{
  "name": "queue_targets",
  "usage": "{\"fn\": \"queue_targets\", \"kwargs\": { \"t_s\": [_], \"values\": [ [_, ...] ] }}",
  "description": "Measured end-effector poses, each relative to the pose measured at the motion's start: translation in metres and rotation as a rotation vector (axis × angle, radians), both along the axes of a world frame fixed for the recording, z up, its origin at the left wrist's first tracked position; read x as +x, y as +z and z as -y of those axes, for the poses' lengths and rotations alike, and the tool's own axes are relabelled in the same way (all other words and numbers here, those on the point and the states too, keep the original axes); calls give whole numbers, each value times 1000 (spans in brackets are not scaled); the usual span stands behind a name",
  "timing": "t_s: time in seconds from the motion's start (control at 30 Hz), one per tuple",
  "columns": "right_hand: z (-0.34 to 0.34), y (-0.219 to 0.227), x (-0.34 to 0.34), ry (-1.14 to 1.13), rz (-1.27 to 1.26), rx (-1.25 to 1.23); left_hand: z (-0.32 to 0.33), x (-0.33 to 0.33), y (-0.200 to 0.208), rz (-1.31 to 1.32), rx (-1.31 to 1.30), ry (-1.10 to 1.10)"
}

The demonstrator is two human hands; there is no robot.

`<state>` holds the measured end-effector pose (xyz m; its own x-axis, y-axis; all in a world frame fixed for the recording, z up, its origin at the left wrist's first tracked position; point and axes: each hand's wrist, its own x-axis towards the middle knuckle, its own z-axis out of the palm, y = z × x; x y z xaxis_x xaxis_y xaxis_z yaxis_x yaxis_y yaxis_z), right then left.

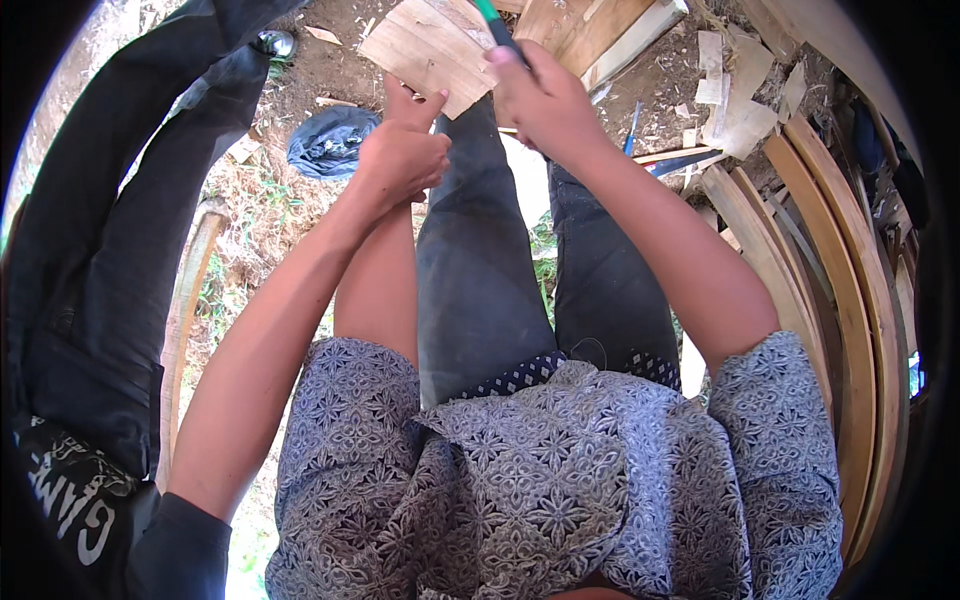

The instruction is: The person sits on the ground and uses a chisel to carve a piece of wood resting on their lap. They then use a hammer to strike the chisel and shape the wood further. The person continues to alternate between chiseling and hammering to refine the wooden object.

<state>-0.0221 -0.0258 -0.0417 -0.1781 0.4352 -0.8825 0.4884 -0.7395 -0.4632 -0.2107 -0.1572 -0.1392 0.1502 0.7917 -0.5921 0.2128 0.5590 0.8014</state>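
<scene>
One tool with a green-and-black handle point(507, 40) sits in my right hand point(550, 105), fingers wrapped round it, the forearm slanting up and inward from a patterned sleeve. Just left of those fingers is one flat board point(430, 50), pale and grained. One co-worker's hand point(405, 160) overlaps my left forearm point(375, 290), which reaches upward; whether my left fingers grip anything I cannot tell. Right of my right fingers lies one slim blue tool point(633, 128); farther right, at least three long planks point(850, 400).
</scene>
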Motion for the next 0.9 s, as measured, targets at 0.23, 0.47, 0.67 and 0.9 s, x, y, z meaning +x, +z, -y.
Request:
{"fn": "queue_targets", "kwargs": {
  "t_s": [0.23, 0.47, 0.67, 0.9],
  "values": [
    [66, 4, 48, -252, 51, 17, 28, -35, 19, -44, -141, 335],
    [135, -15, -11, -310, 2, -114, 9, 35, -54, 119, -362, 628],
    [98, 8, -10, -561, -82, -206, 1, 24, -49, 152, -499, 612],
    [107, -4, -12, -256, -52, -354, -2, 25, -51, 136, -506, 578]
  ]
}}
